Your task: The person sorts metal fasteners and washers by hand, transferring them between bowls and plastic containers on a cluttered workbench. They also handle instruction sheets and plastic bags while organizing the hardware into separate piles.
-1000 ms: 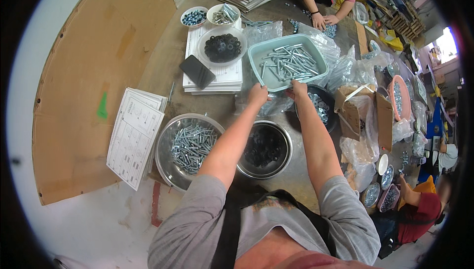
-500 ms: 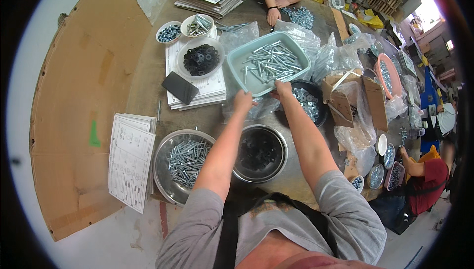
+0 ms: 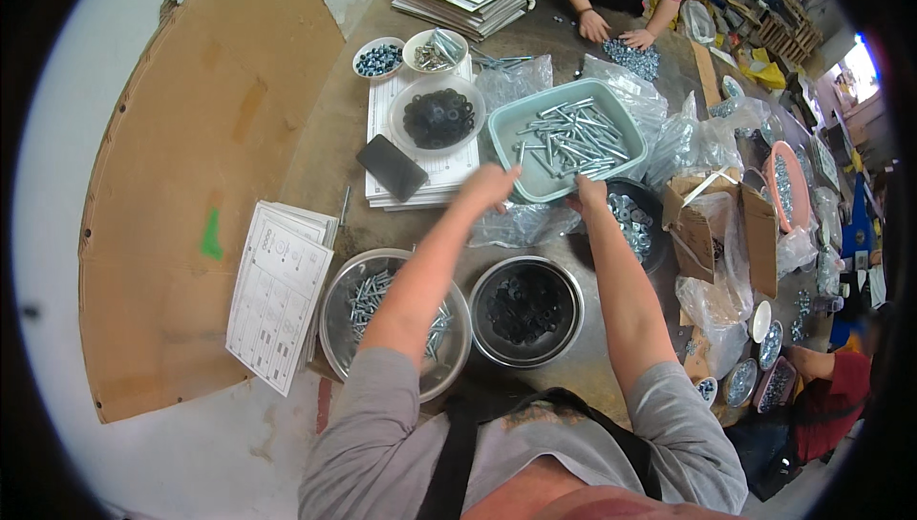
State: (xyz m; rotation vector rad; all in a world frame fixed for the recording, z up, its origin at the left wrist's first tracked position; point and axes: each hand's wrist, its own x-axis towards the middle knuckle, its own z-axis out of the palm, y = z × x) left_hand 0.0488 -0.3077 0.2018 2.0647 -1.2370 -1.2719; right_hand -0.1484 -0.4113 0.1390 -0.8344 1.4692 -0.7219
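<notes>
Tray: pale blue-green rectangular plastic tray [image 3: 506, 136] with rounded corners and a raised rim, set slantwise in front of the person; whether it is lifted or resting, I cannot tell.
Tray contents: long silver metal bolts [image 3: 578, 133] in a loose, criss-crossed pile, leaving part of the floor near the left side showing.
Left hand [image 3: 484, 186]: blurred, at the tray's near left corner; its grip cannot be told.
Right hand [image 3: 591, 192]: closed on the near rim.
Left steel bowl: wide round stainless bowl [image 3: 336, 331] of silver bolts, partly behind the left forearm.
Middle steel bowl: round stainless bowl [image 3: 477, 305] holding black ring washers [image 3: 525, 310].
Black bowl: round black plastic bowl [image 3: 653, 208] of silver washers, just beside the right hand.
Clear bowl: round translucent plastic bowl [image 3: 399, 127] of black rings, on stacked printed sheets.
Edges: crumpled clear plastic bag [image 3: 530, 224] under the tray's near side; open brown cardboard box [image 3: 690, 236] beyond the black bowl.
Room: brown tabletop [image 3: 320, 152] shows left of the sheets.
</notes>
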